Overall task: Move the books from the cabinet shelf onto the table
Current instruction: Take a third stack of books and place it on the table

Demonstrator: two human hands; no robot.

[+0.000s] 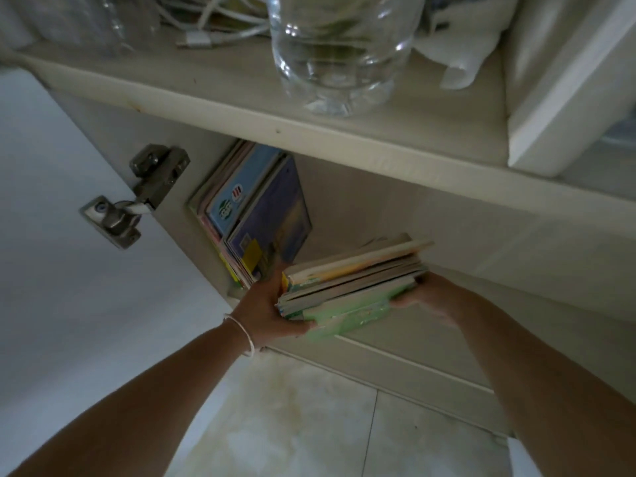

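Note:
A stack of thin books (351, 280) with green and cream covers is held between both hands at the mouth of the lower cabinet shelf (395, 208). My left hand (266, 304) grips the stack's left end, thumb on top and fingers under it. My right hand (425, 297) holds the right end from below; its fingers are mostly hidden by the books. More books (256, 211) with blue and purple covers stand leaning against the cabinet's left wall, deeper inside the shelf.
The upper shelf (241, 108) carries a large clear plastic bottle (339, 53), white cables (220, 29) and white cloth or paper. The open cabinet door (69, 235) with its metal hinge (137, 194) stands to the left. Pale floor tiles (309, 418) lie below.

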